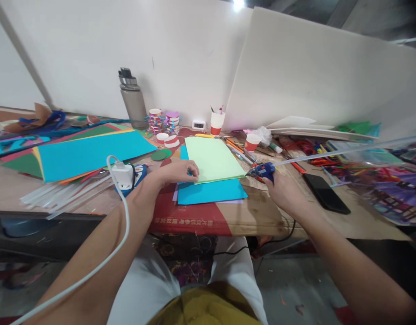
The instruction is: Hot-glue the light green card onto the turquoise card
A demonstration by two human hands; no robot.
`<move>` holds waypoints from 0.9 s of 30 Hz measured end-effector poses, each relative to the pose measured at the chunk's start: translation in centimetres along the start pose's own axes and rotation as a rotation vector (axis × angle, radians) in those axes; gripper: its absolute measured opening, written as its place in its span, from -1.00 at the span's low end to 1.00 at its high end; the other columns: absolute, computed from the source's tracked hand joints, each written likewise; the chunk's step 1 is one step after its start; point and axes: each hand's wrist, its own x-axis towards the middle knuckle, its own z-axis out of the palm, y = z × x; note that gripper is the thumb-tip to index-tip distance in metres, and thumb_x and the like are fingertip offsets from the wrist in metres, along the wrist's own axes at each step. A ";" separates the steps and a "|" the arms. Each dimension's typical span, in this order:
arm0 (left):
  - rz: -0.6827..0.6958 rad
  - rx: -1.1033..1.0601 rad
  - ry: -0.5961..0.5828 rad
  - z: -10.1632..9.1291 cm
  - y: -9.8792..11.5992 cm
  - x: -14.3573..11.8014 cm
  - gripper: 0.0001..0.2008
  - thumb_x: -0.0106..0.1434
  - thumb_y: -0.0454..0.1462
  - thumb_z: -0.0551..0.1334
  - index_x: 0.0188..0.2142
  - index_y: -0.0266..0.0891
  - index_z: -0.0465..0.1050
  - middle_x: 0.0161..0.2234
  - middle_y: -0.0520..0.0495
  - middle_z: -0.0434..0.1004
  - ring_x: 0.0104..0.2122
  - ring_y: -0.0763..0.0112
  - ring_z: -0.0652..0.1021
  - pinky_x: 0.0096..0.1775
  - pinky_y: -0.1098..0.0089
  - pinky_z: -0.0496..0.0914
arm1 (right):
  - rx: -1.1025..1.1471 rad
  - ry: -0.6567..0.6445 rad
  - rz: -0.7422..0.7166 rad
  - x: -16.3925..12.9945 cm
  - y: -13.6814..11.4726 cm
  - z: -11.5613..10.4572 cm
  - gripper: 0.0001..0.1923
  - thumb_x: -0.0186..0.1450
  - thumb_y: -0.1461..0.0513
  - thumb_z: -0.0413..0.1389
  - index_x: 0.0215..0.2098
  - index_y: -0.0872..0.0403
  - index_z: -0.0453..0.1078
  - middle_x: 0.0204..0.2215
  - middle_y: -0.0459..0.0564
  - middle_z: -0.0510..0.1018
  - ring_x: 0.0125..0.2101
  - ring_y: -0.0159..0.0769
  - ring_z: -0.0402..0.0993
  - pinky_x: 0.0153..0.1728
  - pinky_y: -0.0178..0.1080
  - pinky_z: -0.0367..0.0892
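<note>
My right hand point(284, 189) is wrapped round a blue hot glue gun point(265, 170), and a long clear glue stick point(330, 151) runs out of its back. The dark nozzle is at the near right corner of a light green paper sheet point(213, 158). At that sheet's left edge lies my left hand point(181, 171), fingers curled and closed against the paper; its grip underneath is hidden. Beneath the green sheet is a blue paper sheet point(211, 193), with a thin lilac edge showing under it.
Left are stacked coloured papers point(93, 153), clear glue sticks point(66, 198) and a white plug point(123, 175) whose cable crosses my left forearm. Behind stand a grey bottle point(133, 101) and a pen cup point(217, 122). A black phone point(325, 193) lies right.
</note>
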 end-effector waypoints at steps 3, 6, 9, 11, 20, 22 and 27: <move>-0.004 0.008 -0.001 0.0 0.1 0.0 -0.71 0.13 -0.09 0.18 -0.38 -0.27 0.52 -0.19 -0.08 0.51 -0.21 0.38 0.50 -0.13 0.48 0.30 | 0.062 0.026 0.005 0.3 0.7 0.2 -0.64 0.34 0.15 -0.10 -0.10 0.25 0.34 -0.24 0.33 0.52 -0.21 0.03 0.48 -0.22 -0.07 0.31; -0.037 0.017 0.008 -0.1 0.3 -0.1 -0.67 0.16 -0.06 0.15 -0.37 -0.26 0.53 -0.19 -0.07 0.52 -0.22 0.39 0.50 -0.15 0.49 0.30 | 0.265 0.007 0.069 0.9 2.9 0.6 -0.63 0.32 0.09 -0.10 -0.14 0.20 0.36 -0.37 0.18 0.54 -0.35 -0.11 0.50 -0.32 -0.14 0.35; -0.056 0.033 0.030 0.0 0.3 -0.1 -0.68 0.17 -0.06 0.15 -0.39 -0.25 0.53 -0.20 -0.06 0.53 -0.23 0.38 0.51 -0.19 0.49 0.30 | 0.528 -0.028 0.202 2.3 5.7 1.1 -0.64 0.32 0.08 -0.12 -0.20 0.16 0.36 -0.56 0.02 0.48 -0.54 -0.25 0.45 -0.46 -0.22 0.36; -0.061 0.043 0.040 0.1 0.4 0.0 -0.70 0.16 -0.08 0.16 -0.43 -0.25 0.52 -0.23 -0.06 0.53 -0.26 0.38 0.51 -0.19 0.47 0.31 | 0.585 0.027 0.246 3.7 7.4 1.2 -0.64 0.33 0.08 -0.14 -0.21 0.15 0.36 -0.56 0.01 0.48 -0.55 -0.29 0.44 -0.48 -0.26 0.37; 0.023 0.125 0.315 1.9 0.9 1.2 -0.73 0.14 -0.11 0.23 -0.25 -0.26 0.47 -0.16 -0.15 0.50 -0.08 0.24 0.45 0.01 0.28 0.30 | 0.301 0.109 0.339 11.0 8.7 1.6 -0.57 0.33 0.16 -0.17 -0.27 0.27 0.46 -0.43 0.23 0.56 -0.38 -0.15 0.51 -0.34 -0.21 0.35; 0.037 0.135 0.305 2.4 0.5 1.3 -0.66 0.15 -0.11 0.24 -0.14 -0.26 0.46 -0.04 -0.18 0.47 0.03 0.21 0.40 0.10 0.24 0.24 | 0.255 0.081 0.313 11.7 8.7 1.9 -0.58 0.34 0.18 -0.18 -0.27 0.24 0.47 -0.43 0.23 0.57 -0.38 -0.15 0.52 -0.33 -0.19 0.36; 0.036 0.159 0.296 2.8 -0.1 1.4 -0.52 0.20 -0.08 0.20 0.06 -0.25 0.37 0.20 -0.20 0.25 0.23 0.20 0.20 0.20 0.20 0.14 | 0.104 0.068 0.206 11.7 9.0 1.3 -0.64 0.29 0.14 -0.04 -0.32 0.23 0.48 -0.29 0.39 0.55 -0.13 0.07 0.47 -0.13 0.04 0.28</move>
